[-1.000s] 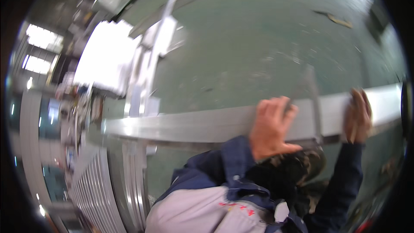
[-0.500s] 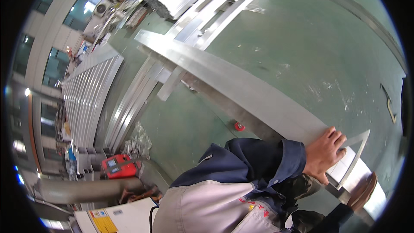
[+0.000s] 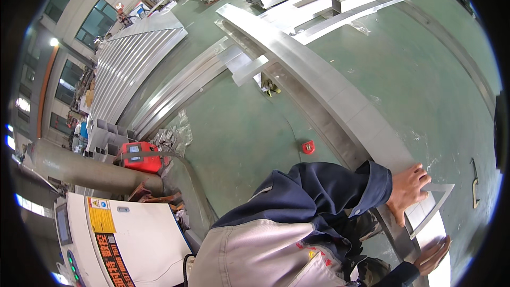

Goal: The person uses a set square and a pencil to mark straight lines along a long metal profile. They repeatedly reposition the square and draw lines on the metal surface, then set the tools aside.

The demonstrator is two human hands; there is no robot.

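yellow label (image 3: 101, 214) on white cabinet (image 3: 138, 239); small screen (image 3: 133, 149) on red machine (image 3: 141, 157).

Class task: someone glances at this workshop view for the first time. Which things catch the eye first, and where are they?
A long metal beam runs diagonally across the green floor. At its near end, lower right, the left hand presses a metal square against it, while the right hand lies flat just below. A red machine stands out at the left.
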